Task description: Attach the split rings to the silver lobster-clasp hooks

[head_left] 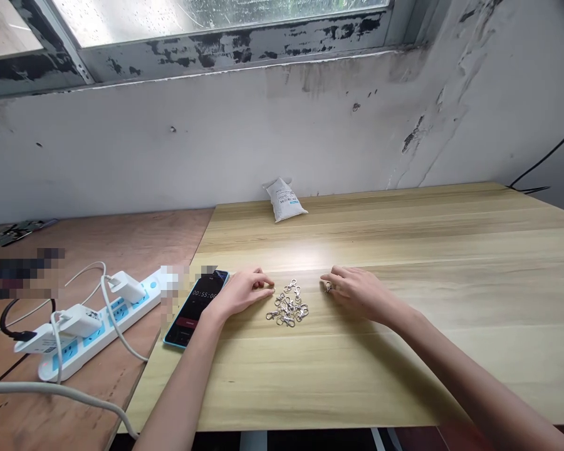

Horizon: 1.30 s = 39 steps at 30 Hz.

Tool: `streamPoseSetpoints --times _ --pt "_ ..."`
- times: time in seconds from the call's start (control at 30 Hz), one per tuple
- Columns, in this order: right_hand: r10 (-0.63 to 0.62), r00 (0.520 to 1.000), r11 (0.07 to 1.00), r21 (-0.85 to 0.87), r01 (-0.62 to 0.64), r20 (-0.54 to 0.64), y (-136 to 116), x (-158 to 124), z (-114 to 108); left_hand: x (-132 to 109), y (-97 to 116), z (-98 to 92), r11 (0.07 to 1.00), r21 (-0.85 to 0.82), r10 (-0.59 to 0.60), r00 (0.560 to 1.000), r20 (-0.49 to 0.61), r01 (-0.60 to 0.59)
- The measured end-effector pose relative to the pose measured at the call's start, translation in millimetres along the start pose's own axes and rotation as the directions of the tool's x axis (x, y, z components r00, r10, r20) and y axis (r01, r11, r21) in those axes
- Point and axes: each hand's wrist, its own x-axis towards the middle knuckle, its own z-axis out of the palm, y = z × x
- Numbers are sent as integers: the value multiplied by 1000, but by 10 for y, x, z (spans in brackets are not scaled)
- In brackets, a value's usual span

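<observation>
A small heap of silver metal clasps (289, 305) lies on the light wooden table (404, 351) between my two hands. My left hand (240, 290) rests on the table just left of the heap, its fingertips pinched on one small clasp at the heap's upper left edge. My right hand (357, 290) lies to the right of the heap, fingers curled, with a small metal ring or clasp under its fingertips. Both forearms reach in from the bottom edge.
A phone (196, 307) showing a running timer lies left of my left hand. A white power strip (94, 326) with chargers and cables sits on the darker plywood bench at the left. A small white sachet (285, 199) leans against the wall at the back.
</observation>
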Motion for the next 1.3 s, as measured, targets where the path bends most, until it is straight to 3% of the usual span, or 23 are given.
streamPoseSetpoints --times 0.2,0.43,0.57,0.73,0.9,1.13,1.3 --pt "-70 997 991 -110 74 38 -27 39 -73 4 36 28 997 76 27 1000 -12 -26" --pt "-103 994 974 -207 95 -28 -72 11 35 43 50 74 972 223 78 996 -37 -68" --pt "15 999 989 -145 -21 -41 -107 11 82 47 62 83 969 240 70 997 -41 -58" --pt "190 982 978 84 -189 -4 -126 87 125 53 86 102 986 160 57 995 -88 -42" --pt "177 984 972 159 -173 -9 -186 124 164 60 102 110 997 71 26 991 -134 -17" --pt "129 992 979 158 -128 1 -197 161 137 81 121 126 995 37 96 969 -227 -90" --pt "90 995 988 120 -94 42 -173 176 101 105 62 162 991 26 136 973 -187 -133"
